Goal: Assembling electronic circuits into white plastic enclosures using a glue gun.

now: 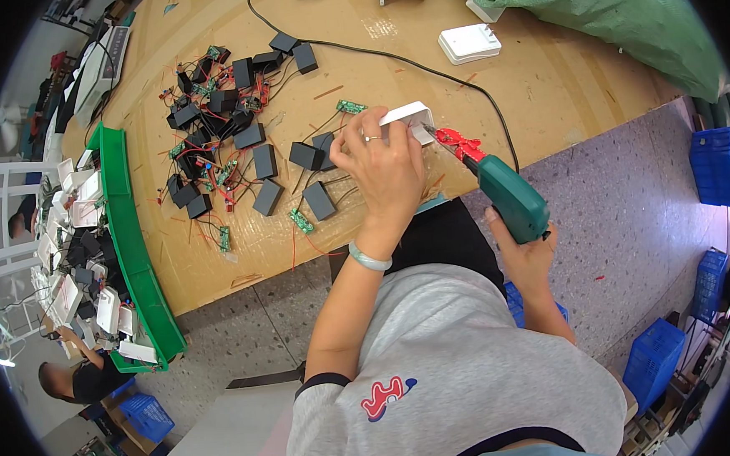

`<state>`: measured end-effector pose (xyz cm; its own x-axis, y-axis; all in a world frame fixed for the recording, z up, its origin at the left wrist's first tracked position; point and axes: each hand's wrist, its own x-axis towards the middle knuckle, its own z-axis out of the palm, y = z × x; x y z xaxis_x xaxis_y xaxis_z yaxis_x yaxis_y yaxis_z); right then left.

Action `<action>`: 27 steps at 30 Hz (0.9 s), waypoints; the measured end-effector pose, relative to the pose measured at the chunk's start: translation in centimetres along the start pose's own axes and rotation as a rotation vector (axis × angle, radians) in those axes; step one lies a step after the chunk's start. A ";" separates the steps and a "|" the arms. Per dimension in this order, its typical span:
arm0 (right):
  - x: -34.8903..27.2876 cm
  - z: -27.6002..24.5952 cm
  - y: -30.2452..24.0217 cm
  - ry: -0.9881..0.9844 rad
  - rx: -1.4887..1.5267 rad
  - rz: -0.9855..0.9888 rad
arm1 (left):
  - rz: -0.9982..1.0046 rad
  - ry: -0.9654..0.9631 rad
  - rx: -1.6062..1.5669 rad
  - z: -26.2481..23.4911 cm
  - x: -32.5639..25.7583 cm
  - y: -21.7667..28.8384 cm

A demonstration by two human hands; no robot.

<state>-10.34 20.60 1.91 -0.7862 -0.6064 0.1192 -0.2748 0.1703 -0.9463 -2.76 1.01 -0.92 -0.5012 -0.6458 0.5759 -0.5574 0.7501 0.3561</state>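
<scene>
My left hand [382, 164] grips a white plastic casing [408, 115] and holds it against the brown table [539, 75] near its front edge. My right hand [527, 256] is closed around the green handle of an electric screwdriver [505, 190]. Its red nose and bit point up and left, and the tip touches the right side of the white casing. A pale bracelet sits on my left wrist and a ring on one finger.
A heap of black modules with red wires and small green circuit boards [234, 144] lies left of my hands. A green bin [136, 250] of white parts sits at the left edge. More white casings [469, 43], a black cable [422, 66] and a green sack [619, 3] lie farther back. Blue crates [661, 360] stand on the floor.
</scene>
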 end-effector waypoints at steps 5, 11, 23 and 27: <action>-0.3 -0.4 -0.3 0.045 0.062 0.087 | 0.008 0.008 0.004 0.1 0.0 -0.1; -0.2 -0.6 -0.5 0.040 0.039 0.057 | 0.003 0.018 -0.007 0.1 0.0 -0.1; -0.5 -1.7 -0.4 0.061 -0.021 0.068 | -0.112 -0.092 -0.223 -0.2 0.6 -1.2; -0.6 -1.9 -0.2 0.077 0.009 0.108 | -0.174 -0.124 -0.321 -0.2 1.0 -1.7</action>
<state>-10.83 22.36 2.62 -0.8512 -0.5235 0.0384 -0.1815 0.2248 -0.9574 -2.15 -0.88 -0.80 -0.5047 -0.7647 0.4006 -0.4153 0.6219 0.6639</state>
